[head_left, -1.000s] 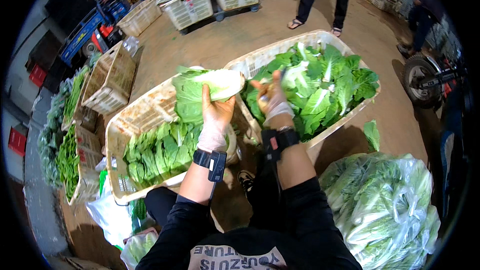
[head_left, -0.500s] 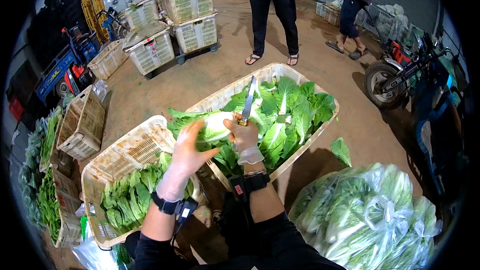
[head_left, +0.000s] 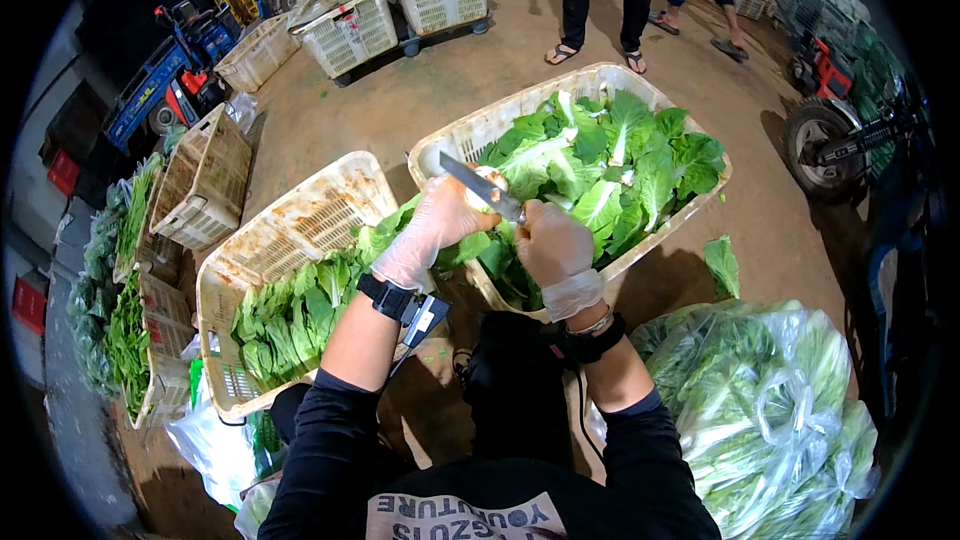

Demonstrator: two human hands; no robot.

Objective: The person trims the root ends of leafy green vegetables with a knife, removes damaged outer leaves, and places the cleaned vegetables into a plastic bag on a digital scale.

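Note:
My left hand (head_left: 438,228), in a clear glove, is closed around a leafy green cabbage (head_left: 493,177) near its pale stem end. Most of that cabbage is hidden by the hand. My right hand (head_left: 556,248), also gloved, grips a knife (head_left: 466,176); its blade lies across the stem end and points to the upper left. Beneath both hands, the right-hand crate (head_left: 440,132) holds many loose green leaves (head_left: 600,205). Beside my left forearm, another pale crate (head_left: 300,230) contains leafy heads (head_left: 300,315) laid side by side.
A clear plastic bag of greens (head_left: 760,400) stands at my right, with a loose leaf (head_left: 721,266) on the floor behind it. Stacked crates (head_left: 345,32) are on a trolley at the back. A person in sandals (head_left: 605,0) stands beyond; a motorbike (head_left: 830,150) is far right.
My view has tilted down and shifted left. My left hand has closed around the cabbage's stem end. The knife, upright before, now slants left across that end.

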